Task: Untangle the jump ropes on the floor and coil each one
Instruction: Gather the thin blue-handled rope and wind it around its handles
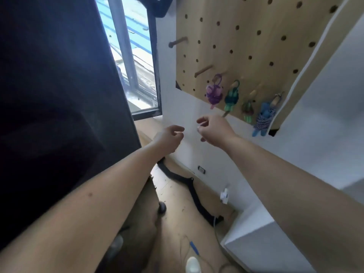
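Left hand (pixel 170 139) and right hand (pixel 214 131) raised, fingers loosely curled, nothing gripped. Purple coiled rope (pixel 214 94), blue coiled rope (pixel 265 117) hung on perforated wooden pegboard (pixel 246 46).

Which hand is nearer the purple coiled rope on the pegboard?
Right. The right hand hovers just below the purple coiled rope; the left hand is lower and further left.

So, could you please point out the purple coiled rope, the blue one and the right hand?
purple coiled rope (pixel 214 95): head view, middle of the bundle.
blue coiled rope (pixel 264 117): head view, wound middle.
right hand (pixel 214 131): head view, back of hand.
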Available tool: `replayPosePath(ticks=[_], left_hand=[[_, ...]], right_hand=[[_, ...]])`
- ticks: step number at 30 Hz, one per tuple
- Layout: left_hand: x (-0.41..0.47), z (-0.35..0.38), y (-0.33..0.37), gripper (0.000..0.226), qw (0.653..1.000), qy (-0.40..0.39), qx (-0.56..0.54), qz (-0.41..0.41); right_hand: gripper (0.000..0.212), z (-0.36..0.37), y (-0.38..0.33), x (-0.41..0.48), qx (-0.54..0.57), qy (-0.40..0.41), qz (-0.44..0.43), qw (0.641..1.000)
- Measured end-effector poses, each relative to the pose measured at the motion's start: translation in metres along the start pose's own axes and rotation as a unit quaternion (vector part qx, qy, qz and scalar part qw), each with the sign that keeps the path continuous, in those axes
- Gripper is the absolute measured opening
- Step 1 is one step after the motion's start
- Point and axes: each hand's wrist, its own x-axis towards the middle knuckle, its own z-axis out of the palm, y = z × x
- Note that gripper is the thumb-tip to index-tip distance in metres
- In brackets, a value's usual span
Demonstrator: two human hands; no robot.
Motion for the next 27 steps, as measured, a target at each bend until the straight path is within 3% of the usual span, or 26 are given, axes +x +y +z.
replayPosePath(ticks=[5, 13, 20, 27], left_hand=[[-0.082, 0.011, -0.054, 0.032, 0.995, -0.048, 0.09, 0.0], [-0.151, 0.06, -0.147, 0.035, 0.991, -0.104, 0.054, -0.057], [-0.169, 0.137, -0.246, 0.036, 0.981, -0.125, 0.042, -0.143], [-0.151, 0.248, -0.399, 0.033, 0.969, -0.075, 0.039, -0.234]], right_hand=[[0.032, 0.057, 0.019, -0.094, -0.013, -0.05, 0.049, 0.997], [0.033, 0.125, 0.089, -0.196, -0.049, -0.106, 0.122, 0.986], [0.034, 0.212, 0.202, -0.236, -0.041, -0.188, 0.197, 0.961], [0.033, 0.34, 0.351, -0.232, -0.077, -0.22, 0.238, 0.943]])
